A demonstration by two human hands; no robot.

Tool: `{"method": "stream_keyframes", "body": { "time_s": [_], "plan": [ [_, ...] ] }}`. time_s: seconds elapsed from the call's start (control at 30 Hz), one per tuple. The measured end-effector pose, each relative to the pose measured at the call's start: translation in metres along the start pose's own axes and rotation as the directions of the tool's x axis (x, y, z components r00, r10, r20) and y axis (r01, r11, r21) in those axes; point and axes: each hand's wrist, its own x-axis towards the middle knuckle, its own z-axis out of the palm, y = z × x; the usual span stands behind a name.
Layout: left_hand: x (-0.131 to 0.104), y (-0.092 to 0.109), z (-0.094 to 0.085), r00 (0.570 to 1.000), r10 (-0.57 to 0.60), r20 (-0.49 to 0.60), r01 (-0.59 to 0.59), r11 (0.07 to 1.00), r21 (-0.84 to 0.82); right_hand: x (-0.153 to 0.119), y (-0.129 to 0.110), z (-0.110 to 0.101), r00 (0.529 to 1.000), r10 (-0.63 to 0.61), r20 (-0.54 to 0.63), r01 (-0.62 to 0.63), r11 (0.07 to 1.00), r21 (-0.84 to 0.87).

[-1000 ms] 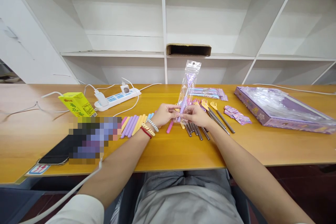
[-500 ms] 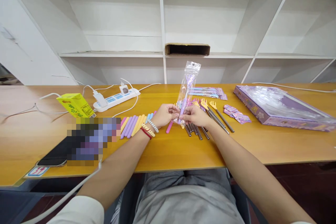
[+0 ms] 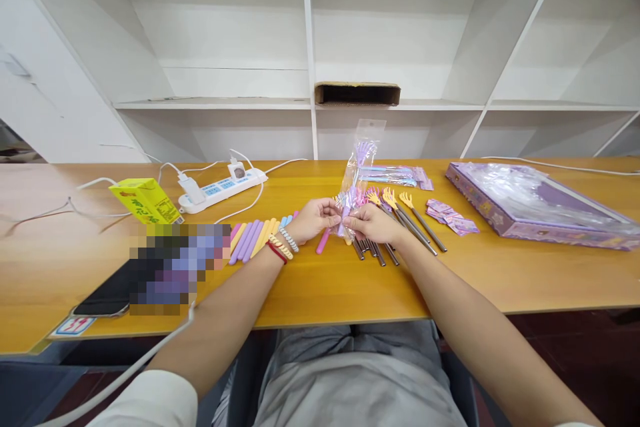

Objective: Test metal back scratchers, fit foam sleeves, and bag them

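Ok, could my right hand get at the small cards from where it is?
Probably yes, though your right hand is gripping the bag now. The cards lie uncovered to its right, with only low claw sticks between.

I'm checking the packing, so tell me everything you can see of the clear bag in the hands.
The bag is long, narrow, shiny and creased, apparently thin plastic. Inside is a purple scratcher, its finger-like head uppermost. It tilts, top leaning right, above the table. The left hand and right hand pinch its lower end. I can't tell whether it's sealed.
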Motion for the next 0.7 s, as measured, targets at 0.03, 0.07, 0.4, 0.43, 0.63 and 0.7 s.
{"method": "stream_keyframes", "body": {
  "time_s": [0.03,0.07,0.4,0.43,0.63,0.7],
  "plan": [
    [0.0,0.0,0.0,1.0,-0.005,0.007,0.005,1.0,-0.009,-0.001,-0.001,-0.001,1.0,-0.018,0.012,0.018,1.0,0.007],
    [0.0,0.0,0.0,1.0,-0.01,0.012,0.01,1.0,-0.02,-0.002,-0.002,-0.001,0.999,-0.032,0.025,0.031,0.999,0.022],
    [-0.008,0.012,0.001,0.968,-0.175,0.18,0.213,0.953,-0.215,-0.003,-0.003,0.001,0.996,-0.089,0.03,0.083,0.985,0.15],
    [-0.008,0.012,0.0,0.964,-0.18,0.196,0.217,0.957,-0.192,-0.003,-0.002,0.001,0.995,-0.096,0.03,0.09,0.984,0.153],
    [-0.007,0.009,-0.007,0.902,-0.264,0.341,0.3,0.952,-0.057,-0.003,-0.005,0.002,0.994,-0.1,0.047,0.09,0.98,0.177],
    [-0.008,0.008,-0.008,0.878,-0.287,0.382,0.327,0.944,-0.042,-0.004,-0.008,0.002,0.993,-0.097,0.067,0.084,0.98,0.179]
  ]
}}
